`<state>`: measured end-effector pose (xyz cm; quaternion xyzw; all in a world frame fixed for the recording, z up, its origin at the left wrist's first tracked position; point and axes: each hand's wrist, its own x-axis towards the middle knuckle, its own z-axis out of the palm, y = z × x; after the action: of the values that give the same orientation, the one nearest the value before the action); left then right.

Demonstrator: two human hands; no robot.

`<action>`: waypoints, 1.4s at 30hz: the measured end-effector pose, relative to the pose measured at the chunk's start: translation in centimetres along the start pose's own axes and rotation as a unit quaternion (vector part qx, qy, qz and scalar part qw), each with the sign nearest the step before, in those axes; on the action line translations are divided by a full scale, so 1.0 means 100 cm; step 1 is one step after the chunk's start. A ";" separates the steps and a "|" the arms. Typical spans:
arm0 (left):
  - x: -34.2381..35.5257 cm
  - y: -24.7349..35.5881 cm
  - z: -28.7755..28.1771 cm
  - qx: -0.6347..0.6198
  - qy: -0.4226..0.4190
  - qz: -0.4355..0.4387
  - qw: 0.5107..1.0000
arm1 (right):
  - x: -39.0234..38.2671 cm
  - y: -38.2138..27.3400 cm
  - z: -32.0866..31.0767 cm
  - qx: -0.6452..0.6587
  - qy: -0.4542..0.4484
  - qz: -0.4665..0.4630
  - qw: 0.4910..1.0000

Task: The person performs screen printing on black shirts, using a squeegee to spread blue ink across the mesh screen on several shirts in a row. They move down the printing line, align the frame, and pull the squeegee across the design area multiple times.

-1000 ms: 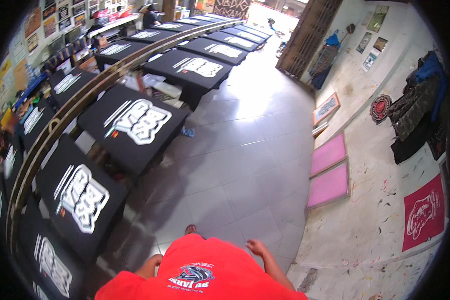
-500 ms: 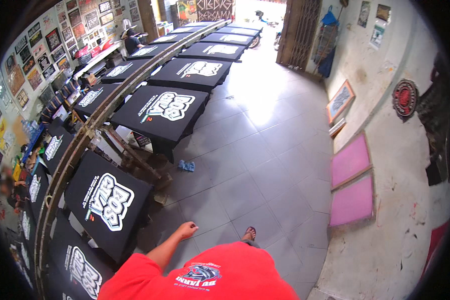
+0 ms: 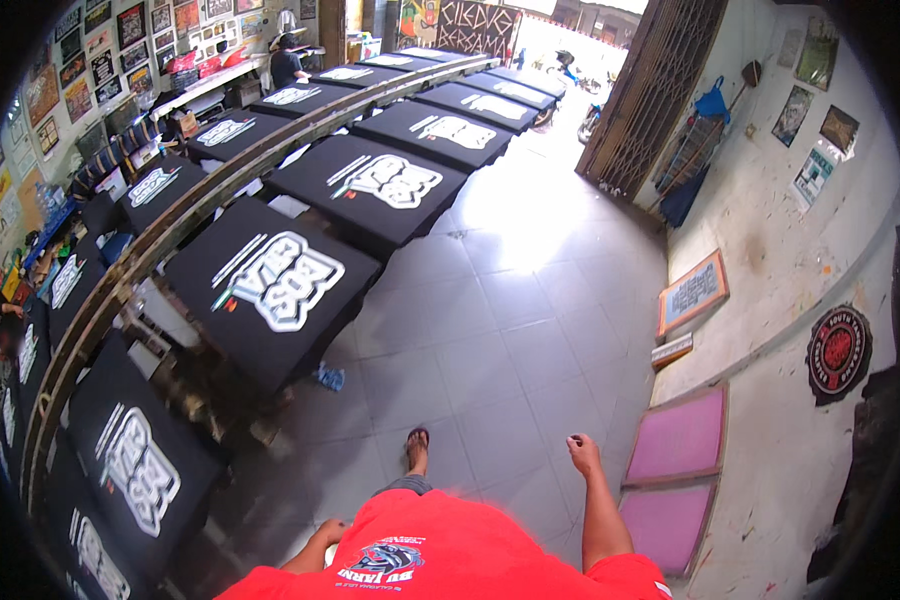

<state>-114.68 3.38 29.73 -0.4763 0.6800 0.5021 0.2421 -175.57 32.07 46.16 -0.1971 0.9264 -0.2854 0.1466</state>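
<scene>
My right hand (image 3: 584, 455) hangs out over the tiled floor to the right, its fingers curled. A small dark spot shows at its fingertips, too small to name. Close against my red shirt is my left hand (image 3: 331, 533), its fingers bent and partly hidden; what they hold, if anything, cannot be made out. Left of it lies a black T-shirt (image 3: 195, 470) with a white print, flat on a slanted board. Farther ahead another black T-shirt (image 3: 205, 265) carries the same print. Neither hand touches the shirts.
Several printed black shirts line both sides of a long curved rail (image 3: 170, 238). A blue crumpled cloth (image 3: 330, 377) lies on the floor (image 3: 490, 370). Pink framed screens (image 3: 678, 435) and an orange frame (image 3: 692, 293) lean along the right wall. A person (image 3: 287, 66) is at the far left.
My view has turned and moved forward along the row of shirts. My left hand has drawn back toward my body, and my right hand has come into view. A different foot shows in front.
</scene>
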 end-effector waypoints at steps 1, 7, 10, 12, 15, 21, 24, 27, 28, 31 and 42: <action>0.010 0.012 -0.012 0.005 -0.016 0.008 1.000 | 0.023 -0.009 0.005 0.005 -0.004 0.002 1.000; 0.145 0.126 -0.092 0.023 -0.047 -0.018 0.998 | 0.068 0.004 0.048 -0.039 -0.172 0.032 0.984; 0.227 0.233 -0.138 0.168 0.011 0.113 0.979 | 0.047 0.077 0.077 -0.021 -0.218 0.135 0.966; 0.243 0.334 -0.187 0.159 0.009 0.139 0.977 | 0.035 0.073 0.082 -0.023 -0.234 0.195 0.952; 0.281 0.465 -0.228 0.082 0.032 0.173 0.981 | 0.063 0.076 0.073 -0.005 -0.244 0.275 0.930; 0.347 0.603 -0.226 0.058 0.022 0.173 0.983 | 0.225 0.086 0.033 -0.002 -0.262 0.300 0.917; 0.352 0.636 -0.212 0.061 0.002 0.166 0.984 | 0.352 0.080 -0.011 -0.028 -0.264 0.260 0.928; 0.363 0.662 -0.208 -0.004 0.026 0.128 0.991 | 0.511 0.111 -0.035 -0.021 -0.199 0.131 0.971; 0.365 0.669 -0.193 -0.031 0.025 0.113 0.993 | 0.564 0.105 -0.051 -0.095 -0.192 0.061 0.975; 0.384 0.681 -0.168 -0.043 0.041 0.079 0.995 | 0.698 0.038 -0.108 -0.116 -0.116 -0.022 0.986; 0.463 0.730 -0.128 -0.099 0.042 0.019 0.994 | 0.860 -0.060 -0.074 -0.140 -0.301 -0.116 0.936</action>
<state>-197.61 -24.02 30.22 -0.5058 0.6456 0.5507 0.1553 -252.40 -7.57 41.90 -0.3979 0.8405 -0.0955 0.3551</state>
